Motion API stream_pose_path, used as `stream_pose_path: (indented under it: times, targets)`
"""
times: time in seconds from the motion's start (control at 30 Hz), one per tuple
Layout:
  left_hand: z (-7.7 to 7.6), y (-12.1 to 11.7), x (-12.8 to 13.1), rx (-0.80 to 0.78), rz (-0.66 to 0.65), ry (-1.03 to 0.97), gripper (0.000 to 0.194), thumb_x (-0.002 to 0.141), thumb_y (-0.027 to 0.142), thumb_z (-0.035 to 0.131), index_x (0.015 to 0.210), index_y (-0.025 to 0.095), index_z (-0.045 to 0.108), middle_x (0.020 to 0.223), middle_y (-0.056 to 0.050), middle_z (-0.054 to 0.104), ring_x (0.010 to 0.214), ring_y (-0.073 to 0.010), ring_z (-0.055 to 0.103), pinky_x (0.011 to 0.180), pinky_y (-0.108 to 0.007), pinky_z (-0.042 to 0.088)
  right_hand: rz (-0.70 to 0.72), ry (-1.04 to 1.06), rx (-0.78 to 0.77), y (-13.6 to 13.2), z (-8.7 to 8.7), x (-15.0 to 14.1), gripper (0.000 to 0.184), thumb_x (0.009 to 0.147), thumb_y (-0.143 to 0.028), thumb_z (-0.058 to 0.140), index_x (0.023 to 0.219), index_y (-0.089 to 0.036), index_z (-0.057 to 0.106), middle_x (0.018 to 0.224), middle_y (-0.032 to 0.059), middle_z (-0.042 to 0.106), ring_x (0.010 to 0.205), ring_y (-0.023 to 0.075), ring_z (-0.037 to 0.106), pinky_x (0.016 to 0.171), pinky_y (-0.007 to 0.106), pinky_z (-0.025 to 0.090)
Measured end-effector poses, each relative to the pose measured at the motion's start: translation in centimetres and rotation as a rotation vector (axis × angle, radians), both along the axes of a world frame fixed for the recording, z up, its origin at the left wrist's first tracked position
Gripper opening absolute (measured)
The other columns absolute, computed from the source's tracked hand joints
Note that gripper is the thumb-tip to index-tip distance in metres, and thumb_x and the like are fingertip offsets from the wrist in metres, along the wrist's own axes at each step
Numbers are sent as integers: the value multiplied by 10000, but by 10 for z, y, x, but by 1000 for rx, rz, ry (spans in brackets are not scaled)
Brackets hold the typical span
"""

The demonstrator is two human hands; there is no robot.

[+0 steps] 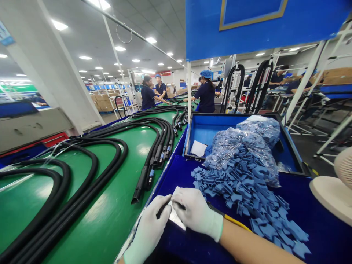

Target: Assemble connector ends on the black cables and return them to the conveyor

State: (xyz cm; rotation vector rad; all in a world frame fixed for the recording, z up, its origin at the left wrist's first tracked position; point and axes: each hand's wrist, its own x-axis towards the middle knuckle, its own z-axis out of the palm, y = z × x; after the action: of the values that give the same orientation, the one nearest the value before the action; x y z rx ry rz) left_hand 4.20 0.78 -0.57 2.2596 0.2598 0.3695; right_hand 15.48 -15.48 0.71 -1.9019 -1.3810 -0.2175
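Both my hands wear white gloves and meet at the near edge of the blue worktable (pixel 324 234). My left hand (pixel 150 231) is closed on the end of a thin black cable (pixel 164 209). My right hand (pixel 196 214) is curled over the same cable, which runs on under my wrist as a yellow wire (pixel 238 222). A small white label or sheet (pixel 176 220) lies under the fingers. Just beyond my right hand spreads a heap of small blue plastic clips (pixel 247 194).
A clear bag of clips (pixel 242 150) spills from a blue bin (pixel 209 128). A green conveyor (pixel 110 205) carries looped black hoses (pixel 154 154) on the left. A white fan (pixel 338 187) stands at right. Several workers in blue (pixel 206 95) stand further along the line.
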Motion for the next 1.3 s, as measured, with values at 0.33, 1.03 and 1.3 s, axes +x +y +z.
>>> stream_pose_path:
  times: [0.33, 1.03, 1.3]
  targets:
    - [-8, 5, 2, 16, -7, -27, 321, 1024, 364, 506, 1245, 250, 709, 1250, -54, 720, 1168, -208, 678, 1059, -339, 542, -16, -5, 16, 1, -1, -1, 205, 971, -200, 553, 767, -187, 539, 800, 16, 621, 749, 142, 579, 678, 275, 367]
    - [-16, 9, 7, -37, 11, -123, 289, 973, 388, 570, 1140, 272, 776, 1138, -36, 771, 1079, -214, 738, 962, -282, 604, -47, -54, 35, 4, 0, -2, 191, 942, -190, 556, 761, -200, 497, 776, -1, 599, 698, 136, 545, 628, 285, 327]
    - [10, -3, -10, -11, -3, -106, 299, 999, 285, 533, 1206, 261, 748, 1150, -40, 749, 1088, -197, 702, 1023, -311, 558, 38, 3, 89, 4, -7, -6, 194, 995, -187, 523, 852, -208, 653, 815, 37, 662, 735, 164, 618, 674, 280, 455]
